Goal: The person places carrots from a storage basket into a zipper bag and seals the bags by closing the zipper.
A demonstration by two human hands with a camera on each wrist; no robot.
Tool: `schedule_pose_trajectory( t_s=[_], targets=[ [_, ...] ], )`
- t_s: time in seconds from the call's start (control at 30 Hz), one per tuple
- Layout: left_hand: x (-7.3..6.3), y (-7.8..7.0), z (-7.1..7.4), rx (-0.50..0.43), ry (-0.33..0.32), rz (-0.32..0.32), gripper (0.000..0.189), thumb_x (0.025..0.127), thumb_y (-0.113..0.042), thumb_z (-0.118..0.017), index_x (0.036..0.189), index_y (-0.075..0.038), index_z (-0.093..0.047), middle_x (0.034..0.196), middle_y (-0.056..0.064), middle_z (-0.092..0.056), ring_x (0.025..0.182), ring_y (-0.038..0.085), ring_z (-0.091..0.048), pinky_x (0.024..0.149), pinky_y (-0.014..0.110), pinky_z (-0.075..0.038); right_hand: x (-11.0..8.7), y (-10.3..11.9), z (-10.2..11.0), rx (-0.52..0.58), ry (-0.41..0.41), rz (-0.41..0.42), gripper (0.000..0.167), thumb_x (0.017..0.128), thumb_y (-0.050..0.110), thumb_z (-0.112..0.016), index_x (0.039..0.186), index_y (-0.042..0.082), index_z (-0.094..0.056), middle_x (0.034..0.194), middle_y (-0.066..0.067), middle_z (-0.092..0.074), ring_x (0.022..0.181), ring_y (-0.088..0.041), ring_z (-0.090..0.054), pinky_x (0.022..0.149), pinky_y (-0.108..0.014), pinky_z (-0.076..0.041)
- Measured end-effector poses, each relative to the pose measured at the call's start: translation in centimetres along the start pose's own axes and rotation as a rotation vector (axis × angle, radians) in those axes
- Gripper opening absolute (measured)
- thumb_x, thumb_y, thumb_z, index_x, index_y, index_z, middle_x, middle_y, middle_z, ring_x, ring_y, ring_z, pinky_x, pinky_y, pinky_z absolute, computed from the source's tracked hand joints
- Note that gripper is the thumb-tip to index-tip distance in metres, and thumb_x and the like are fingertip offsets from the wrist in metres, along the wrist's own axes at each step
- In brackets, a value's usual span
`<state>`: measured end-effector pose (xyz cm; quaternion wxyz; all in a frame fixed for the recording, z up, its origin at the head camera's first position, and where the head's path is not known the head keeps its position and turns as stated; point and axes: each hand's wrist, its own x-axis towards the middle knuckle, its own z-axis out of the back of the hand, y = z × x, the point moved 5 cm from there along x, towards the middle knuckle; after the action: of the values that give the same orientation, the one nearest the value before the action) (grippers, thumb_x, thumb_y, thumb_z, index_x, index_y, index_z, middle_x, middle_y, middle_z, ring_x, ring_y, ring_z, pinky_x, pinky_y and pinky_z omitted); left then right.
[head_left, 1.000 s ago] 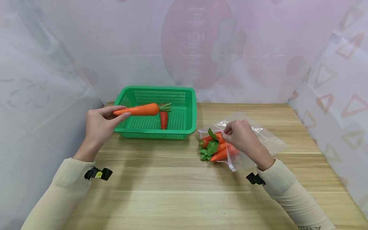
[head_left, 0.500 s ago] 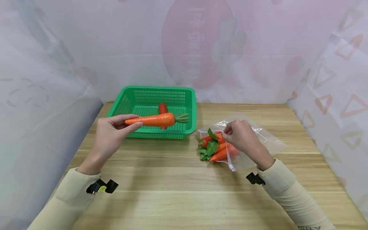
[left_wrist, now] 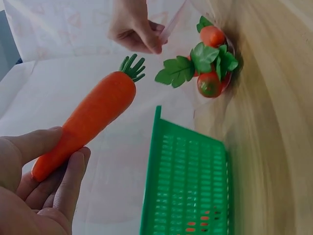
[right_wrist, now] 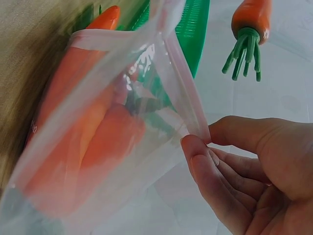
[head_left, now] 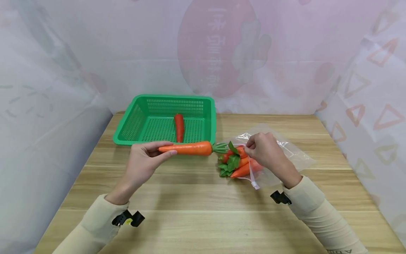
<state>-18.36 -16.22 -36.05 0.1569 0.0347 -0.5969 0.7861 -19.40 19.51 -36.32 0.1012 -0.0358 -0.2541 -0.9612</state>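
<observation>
Left hand (head_left: 141, 160): It pinches the thin end of a carrot. The view from the left wrist shows the thumb on one side and fingers on the other, which is hard to see from the head.

Carrot (head_left: 187, 148): It sticks out from the left hand, lying nearly flat in the air, with its green top pointing toward the right hand. From the right wrist you only see its fat end and the green top.

Right hand (head_left: 268, 150): It pinches the edge of a clear bag (head_left: 299, 158). The right wrist view shows the thumb and finger squeezing the pink strip (right_wrist: 186, 93).

Orange carrots (right_wrist: 107, 142): They lie in the bag, below the right hand's pinch. The right wrist view shows their ends through the plastic; the head view shows green leaves (head_left: 233, 161) poking out of the bag's mouth.

Green basket (head_left: 176, 106): It sits past the left hand's grip. From the head you see one long red vegetable (head_left: 179, 127) inside; from the left wrist, just red bits through the holes.
</observation>
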Motion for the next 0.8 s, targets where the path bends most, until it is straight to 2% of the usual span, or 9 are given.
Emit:
schedule_pose_trajectory(
  t_s=[0.33, 0.57, 0.8],
  targets=[
    [-0.2, 1.6, -4.1, -0.062, 0.07, 0.044, 0.026, 0.088, -0.018, -0.088, 0.112, -0.01, -0.083, 0.098, 0.011, -0.08, 0.073, 0.01, -0.068, 0.059, 0.019, -0.05, 0.1, 0.0, -0.1, -0.011, 0.002, -0.001, 0.01, 0.092, 0.006, -0.076, 0.085, 0.001, -0.08, 0.081, -0.012, -0.08, 0.071, -0.019, -0.077, 0.063, -0.032, -0.063],
    [0.2, 2.9, -6.5, -0.066, 0.1, 0.062, 0.026, 0.088, -0.016, -0.087, 0.111, -0.006, -0.082, 0.101, 0.017, -0.08, 0.078, 0.011, -0.073, 0.064, 0.02, -0.055, 0.1, 0.1, -0.2, -0.003, 0.004, -0.01, 0.01, 0.092, 0.007, -0.076, 0.085, 0.001, -0.08, 0.081, -0.012, -0.08, 0.07, -0.019, -0.076, 0.063, -0.032, -0.063],
    [0.8, 3.9, -8.5, -0.088, 0.092, 0.091, 0.029, 0.087, -0.017, -0.088, 0.113, -0.005, -0.082, 0.104, 0.016, -0.08, 0.081, 0.012, -0.073, 0.069, 0.021, -0.059, 0.1, 0.1, 0.0, -0.011, -0.012, 0.015, 0.01, 0.092, 0.005, -0.074, 0.085, 0.0, -0.08, 0.081, -0.013, -0.08, 0.07, -0.019, -0.077, 0.063, -0.033, -0.064]
  ],
)
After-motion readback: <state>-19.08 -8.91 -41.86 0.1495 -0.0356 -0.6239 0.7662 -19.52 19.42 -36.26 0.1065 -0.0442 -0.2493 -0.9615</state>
